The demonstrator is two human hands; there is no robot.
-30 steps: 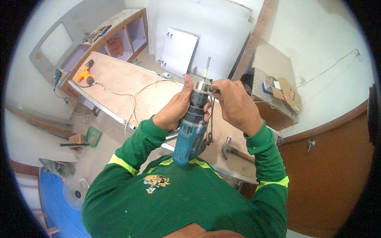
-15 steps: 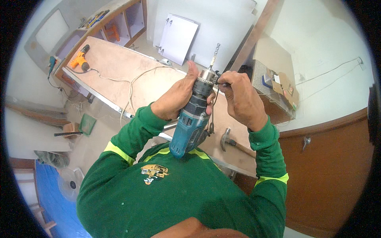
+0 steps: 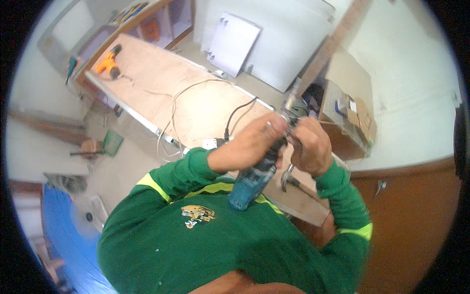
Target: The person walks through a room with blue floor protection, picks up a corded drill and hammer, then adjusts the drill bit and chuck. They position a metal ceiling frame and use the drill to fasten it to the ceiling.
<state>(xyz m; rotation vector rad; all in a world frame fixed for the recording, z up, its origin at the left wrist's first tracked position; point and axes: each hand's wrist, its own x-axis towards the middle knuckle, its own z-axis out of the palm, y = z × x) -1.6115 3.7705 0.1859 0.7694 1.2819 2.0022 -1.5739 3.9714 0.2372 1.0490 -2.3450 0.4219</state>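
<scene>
A blue-and-black corded power drill (image 3: 247, 188) is tilted in front of my chest, its bit (image 3: 295, 95) pointing up and away to the right. My left hand (image 3: 252, 142) is wrapped around its front part, just below the chuck. Beside the chuck, my right hand (image 3: 313, 147) is closed with bent fingers on the small dark chuck key, which motion blur mostly hides. A claw hammer (image 3: 288, 179) lies on the board just below my right hand.
An orange cordless drill (image 3: 107, 64) lies at the far left of the long wooden board (image 3: 152, 73). A pale cable (image 3: 172, 117) loops over the board. White panels (image 3: 234, 41) lean behind. A cardboard box (image 3: 361, 115) sits at right, above a brown door (image 3: 416, 220).
The drill and both hands have shifted right and slightly down in the picture, and the drill leans further right. A black plugged-in cord now shows beside my left hand.
</scene>
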